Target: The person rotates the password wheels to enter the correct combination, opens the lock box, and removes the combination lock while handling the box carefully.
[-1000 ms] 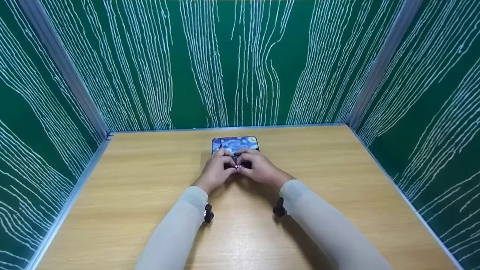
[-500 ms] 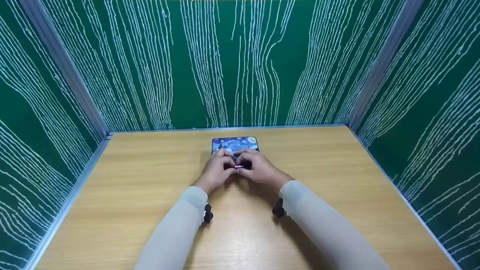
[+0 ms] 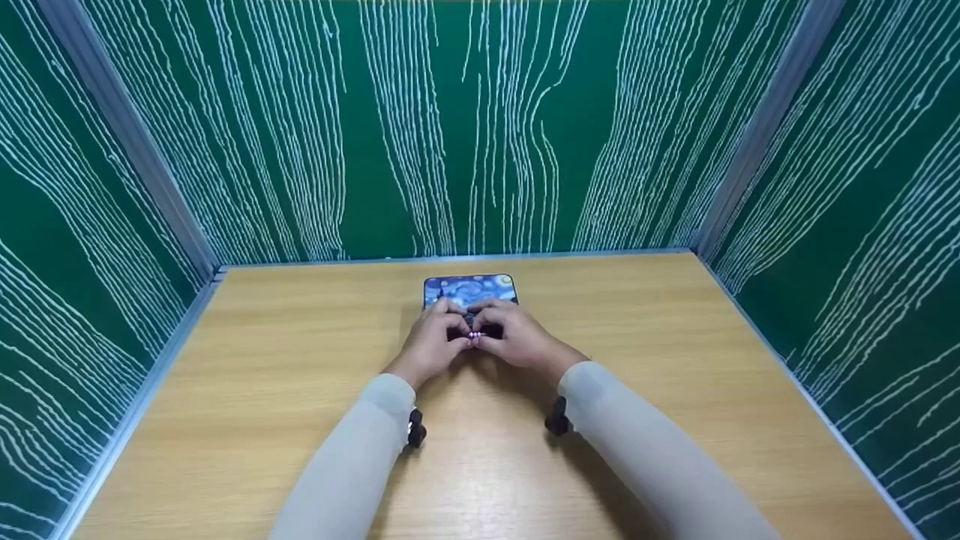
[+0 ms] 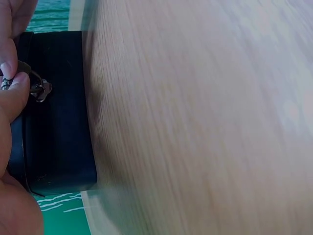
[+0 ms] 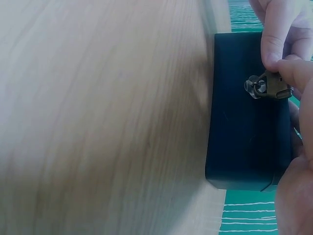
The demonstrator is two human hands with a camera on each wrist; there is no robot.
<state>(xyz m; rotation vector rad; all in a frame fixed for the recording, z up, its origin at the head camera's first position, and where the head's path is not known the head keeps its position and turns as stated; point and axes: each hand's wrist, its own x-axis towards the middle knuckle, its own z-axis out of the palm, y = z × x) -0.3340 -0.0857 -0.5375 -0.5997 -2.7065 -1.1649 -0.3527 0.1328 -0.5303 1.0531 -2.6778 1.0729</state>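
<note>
A small brass-coloured combination padlock (image 5: 278, 89) hangs by its shackle from a metal hasp (image 5: 251, 86) on the front of a dark box (image 4: 58, 122). The box lid (image 3: 472, 288) bears a blue swirling painting print, seen in the head view. My left hand (image 3: 431, 341) pinches the padlock from the left, its thumb (image 4: 18, 90) on the lock's body. From the other side my right hand (image 3: 523, 337) pinches it too, thumb and finger curled. Both thumb tips meet at the row of small shiny dials, partly hidden by the fingers.
The box stands on a wooden table (image 3: 315, 360) near its far side. Green panels (image 3: 292, 127) with white wavy lines enclose the back and both sides, joined by grey corner posts (image 3: 142, 135). Dark wrist devices (image 3: 416, 427) sit at the sleeve cuffs.
</note>
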